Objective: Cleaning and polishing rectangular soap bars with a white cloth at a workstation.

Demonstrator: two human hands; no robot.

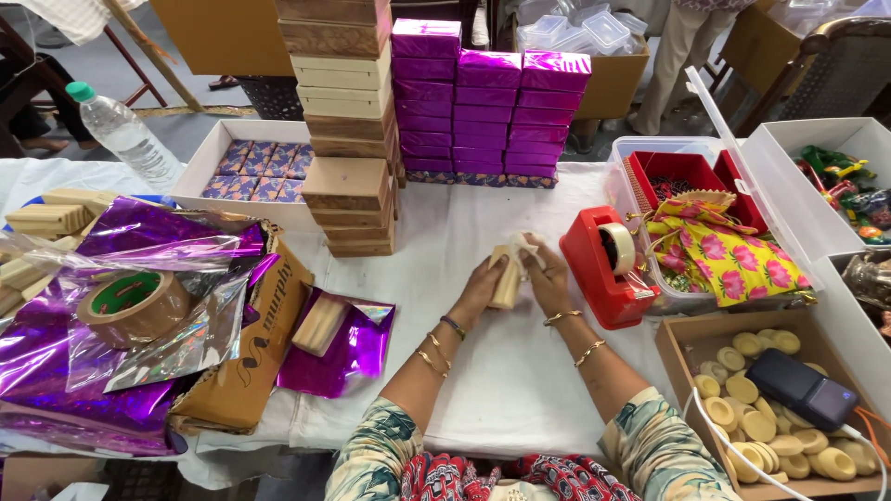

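Note:
My left hand (483, 284) and my right hand (548, 276) together hold a small pale wooden box (507, 278) upright over the white tablecloth (506, 390), near the table's middle. Something white and crumpled, perhaps paper or tissue, shows at the box's top between my fingers. Both wrists wear bangles. A red tape dispenser (608, 264) stands just right of my right hand. Another pale wooden box (320, 325) lies on a purple foil sheet (357, 357) to the left.
Behind stand a tall stack of wooden boxes (348, 130) and stacks of purple-wrapped boxes (492, 111). Left: crumpled purple foil (65, 371), a brown tape roll (130, 306), a water bottle (125, 134). Right: a floral pouch (724, 260), a cardboard box of round wooden pieces (752, 417), a dark power bank (803, 390).

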